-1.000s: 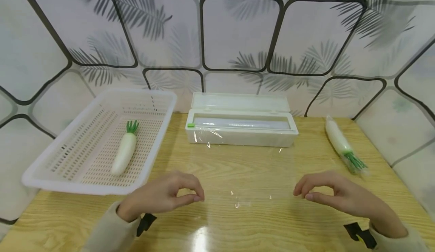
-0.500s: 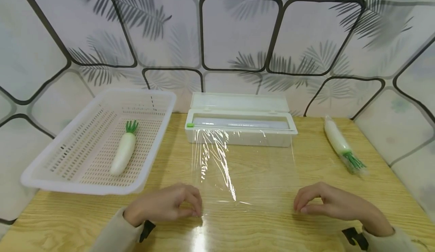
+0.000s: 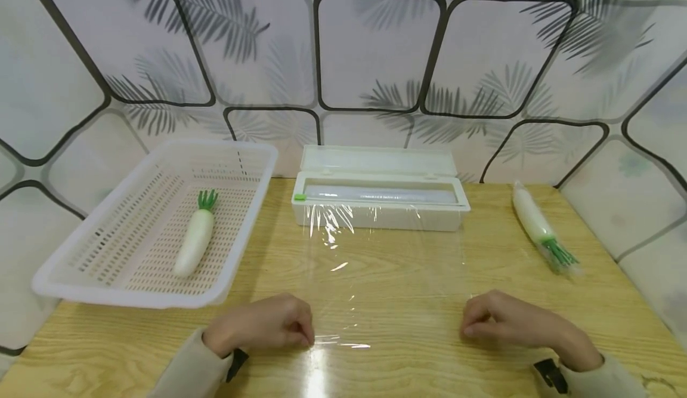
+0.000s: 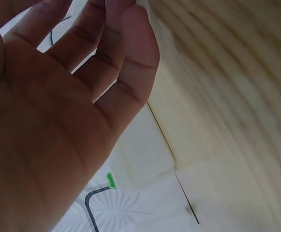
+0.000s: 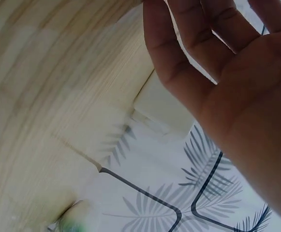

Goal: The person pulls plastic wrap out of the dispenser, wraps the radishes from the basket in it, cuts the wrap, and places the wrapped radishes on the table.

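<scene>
A sheet of clear plastic wrap (image 3: 338,267) stretches from the white cling film dispenser (image 3: 451,222) toward me, low over the wooden table. At its near left corner my left hand (image 3: 263,323) pinches the film between thumb and fingers. My right hand (image 3: 510,320) does the same at the near right corner. Inside the dispenser lies the film roll (image 3: 381,194), its lid (image 3: 378,160) tipped back and a green slider (image 3: 299,197) at the left end. Both wrist views show the palms and curled fingers close to the tabletop; the pinched edges are hidden there.
A white perforated basket (image 3: 129,298) stands on the left, with a white radish (image 3: 194,243) with green stems lying in it. Toward the right edge of the table (image 3: 397,374) rests another radish (image 3: 534,216), wrapped in film. Patterned fabric (image 3: 378,52) rises behind.
Both hands have moved toward me and down to the table, drawing the film out further from the dispenser. Their fingers are curled more tightly. Basket, dispenser and radishes have stayed in place.
</scene>
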Tool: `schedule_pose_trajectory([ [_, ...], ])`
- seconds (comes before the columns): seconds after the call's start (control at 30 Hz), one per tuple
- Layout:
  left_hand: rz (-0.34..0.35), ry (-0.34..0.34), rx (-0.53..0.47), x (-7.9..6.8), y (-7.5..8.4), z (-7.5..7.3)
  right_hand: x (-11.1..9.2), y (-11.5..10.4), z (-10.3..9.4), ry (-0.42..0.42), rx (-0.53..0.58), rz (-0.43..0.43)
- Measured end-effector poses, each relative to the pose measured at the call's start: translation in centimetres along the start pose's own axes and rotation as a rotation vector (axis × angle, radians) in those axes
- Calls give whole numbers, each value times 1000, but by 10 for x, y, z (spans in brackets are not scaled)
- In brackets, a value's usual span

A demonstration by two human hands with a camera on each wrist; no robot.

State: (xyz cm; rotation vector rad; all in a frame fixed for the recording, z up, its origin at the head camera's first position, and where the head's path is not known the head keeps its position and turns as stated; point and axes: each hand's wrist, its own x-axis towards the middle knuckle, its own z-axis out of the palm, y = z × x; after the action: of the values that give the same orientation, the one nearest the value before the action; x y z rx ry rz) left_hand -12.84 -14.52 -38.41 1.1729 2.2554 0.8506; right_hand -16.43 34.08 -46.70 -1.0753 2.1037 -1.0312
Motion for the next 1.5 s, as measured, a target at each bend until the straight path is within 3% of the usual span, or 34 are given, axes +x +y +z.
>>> schedule_pose_trajectory([
  [0.13,-21,-19,12,1,-1,1,-1,8,3,-22,-47,44],
  [0.37,-52,-4,5,1,-2,0,-1,4,3,-17,-63,83],
  [0.6,7,85,121,2,4,-4,11,-85,-8,-3,-83,-46],
  [0.7,60,134,182,0,11,-11,11,-77,-12,21,-109,-107],
  [0.87,104,209,232,-5,26,-28,19,-100,-18,103,-173,-97],
  [0.93,97,227,244,-10,32,-37,24,-117,-20,145,-208,-74],
  [1.1,58,289,304,-23,44,-56,40,-142,-20,257,-338,-124],
  [1.3,13,354,311,-39,49,-81,60,-154,-19,407,-447,-160],
  [1.5,-34,426,283,-54,45,-106,81,-162,-16,527,-517,-272],
])
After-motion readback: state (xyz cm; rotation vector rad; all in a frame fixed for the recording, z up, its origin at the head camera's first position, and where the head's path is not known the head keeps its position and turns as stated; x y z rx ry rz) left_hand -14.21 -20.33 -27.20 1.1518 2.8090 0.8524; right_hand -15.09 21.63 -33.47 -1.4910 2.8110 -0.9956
